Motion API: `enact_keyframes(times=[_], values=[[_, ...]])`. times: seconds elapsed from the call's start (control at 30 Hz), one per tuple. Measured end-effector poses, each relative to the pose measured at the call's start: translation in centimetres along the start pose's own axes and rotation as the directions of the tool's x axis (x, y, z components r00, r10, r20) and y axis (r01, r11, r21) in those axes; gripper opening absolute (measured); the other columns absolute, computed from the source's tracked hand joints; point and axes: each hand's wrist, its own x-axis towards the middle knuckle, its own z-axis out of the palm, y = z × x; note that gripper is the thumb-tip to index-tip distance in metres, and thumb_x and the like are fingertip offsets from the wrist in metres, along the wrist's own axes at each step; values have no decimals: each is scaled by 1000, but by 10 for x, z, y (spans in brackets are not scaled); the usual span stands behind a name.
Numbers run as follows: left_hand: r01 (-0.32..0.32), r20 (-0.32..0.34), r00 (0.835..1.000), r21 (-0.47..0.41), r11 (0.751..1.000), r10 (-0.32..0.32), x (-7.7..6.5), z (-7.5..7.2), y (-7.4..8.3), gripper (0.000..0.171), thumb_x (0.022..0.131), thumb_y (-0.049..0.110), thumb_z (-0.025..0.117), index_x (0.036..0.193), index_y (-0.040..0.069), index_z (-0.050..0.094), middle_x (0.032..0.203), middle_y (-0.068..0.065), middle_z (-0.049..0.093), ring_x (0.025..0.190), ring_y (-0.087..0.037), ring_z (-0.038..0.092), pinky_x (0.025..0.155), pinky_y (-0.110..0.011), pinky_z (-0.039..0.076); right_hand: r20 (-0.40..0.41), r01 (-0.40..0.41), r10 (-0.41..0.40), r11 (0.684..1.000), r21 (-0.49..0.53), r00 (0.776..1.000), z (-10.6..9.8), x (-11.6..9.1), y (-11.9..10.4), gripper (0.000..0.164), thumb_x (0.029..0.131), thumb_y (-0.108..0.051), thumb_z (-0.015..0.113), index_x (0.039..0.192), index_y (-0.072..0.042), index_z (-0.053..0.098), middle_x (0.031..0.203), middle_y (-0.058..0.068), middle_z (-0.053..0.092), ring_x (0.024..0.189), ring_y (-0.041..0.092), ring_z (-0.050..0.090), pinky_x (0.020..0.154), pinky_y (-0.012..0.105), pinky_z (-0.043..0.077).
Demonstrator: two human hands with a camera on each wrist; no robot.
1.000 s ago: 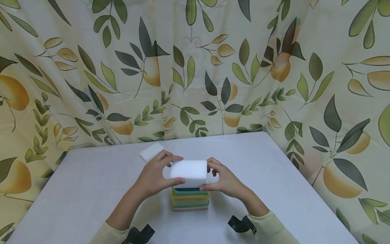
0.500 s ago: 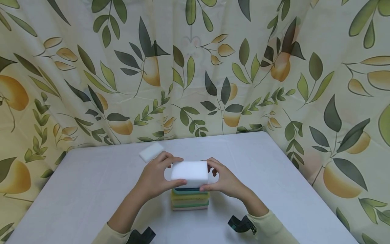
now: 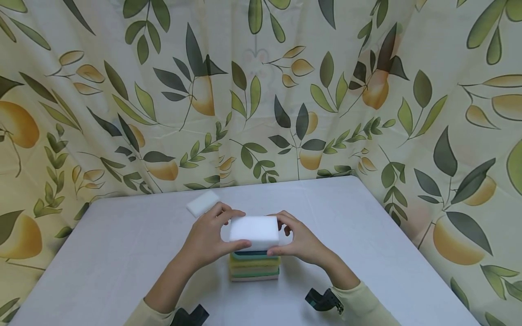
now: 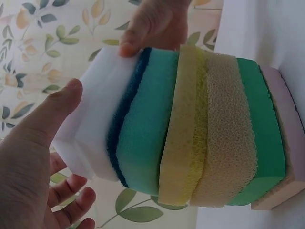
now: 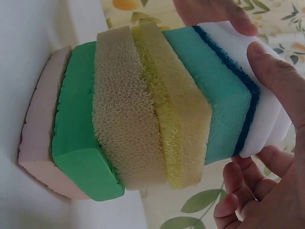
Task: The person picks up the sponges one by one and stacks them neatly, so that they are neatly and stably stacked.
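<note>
A white sponge block (image 3: 253,228) tops an upright stack of sponges. My left hand (image 3: 205,235) grips its left side, thumb on the front face and fingers behind. From the right, my right hand (image 3: 299,240) holds it with thumb in front and fingers at the far edge. Directly beneath lies a teal sponge (image 4: 147,119) with a dark blue scouring layer. Below it come a two-layer yellow sponge (image 5: 178,124), a coarse beige sponge (image 5: 124,109), a green sponge (image 5: 78,109) and, at the bottom, a pale pink sponge (image 5: 40,119). The layers sit slightly out of line.
Another white block (image 3: 201,203) lies flat at the back, beyond my left hand. The table (image 3: 350,217) has a white cover. A curtain (image 3: 261,90) with leaves and fruit hangs behind it.
The white block has shifted slightly toward me and right, with my left hand moving along. My right hand stays nearly still. The stack below looks the same.
</note>
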Motion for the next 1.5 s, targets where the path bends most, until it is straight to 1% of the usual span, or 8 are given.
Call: enact_keyframes(times=[0.17,0.33,0.43,0.67,0.97,1.2,1.37,1.5], values=[[-1,3,1000,-2,1000,1,0,0,0,59,68,59,83,117,28,70,105,11,56,89,-10,59,70,-26,47,-5,2,-2,1000,-3,1000,1,0,0,65,69,-34,89,126,-24,61,111,-8,57,100,23,46,80,41,44],[-9,-2,1000,1,1000,9,0,1,0,60,68,58,83,117,28,70,104,11,56,87,-9,58,70,-26,47,-4,-3,3,1000,-7,1000,1,0,1,65,70,-34,89,127,-25,60,112,-8,56,99,18,46,81,40,44],[-10,-6,1000,-3,1000,10,0,1,0,59,68,58,83,117,28,70,104,11,56,86,-8,56,69,-26,47,-5,-4,4,1000,-9,1000,1,0,2,65,70,-34,89,127,-25,60,112,-8,56,99,18,46,80,38,44],[0,1,1000,-8,1000,0,0,2,0,60,68,59,83,117,28,70,104,12,56,85,-6,55,68,-25,46,-5,-9,8,1000,-11,1000,1,0,2,65,70,-34,89,127,-26,60,111,-8,56,99,19,46,80,40,44],[27,29,999,-4,1000,-27,-2,2,0,60,69,58,83,118,27,69,104,12,56,84,-6,52,67,-24,45,-4,3,-3,1000,-13,1000,-1,0,-1,68,70,-36,89,129,-30,57,111,-8,56,100,18,47,81,32,42],[33,36,999,1,999,-33,-1,3,-1,60,69,58,83,118,27,68,104,11,55,85,-6,52,67,-24,45,-27,4,-4,1000,-4,1000,-4,-2,-6,68,73,-33,87,133,-25,57,112,-5,55,103,30,47,81,31,42],[33,36,999,1,999,-33,-1,3,-2,60,70,59,82,119,28,68,105,11,55,85,-6,53,67,-24,45,-48,25,-25,1000,3,999,-7,-2,-6,63,76,-31,85,133,-25,57,113,-4,54,102,24,47,82,31,43],[30,37,999,-4,1000,-30,-2,3,-2,61,70,60,81,120,28,68,106,11,55,86,-6,54,68,-25,45,-57,24,-22,999,29,998,-7,-2,-5,61,77,-29,84,131,-26,57,114,-3,54,104,26,47,82,33,44]])
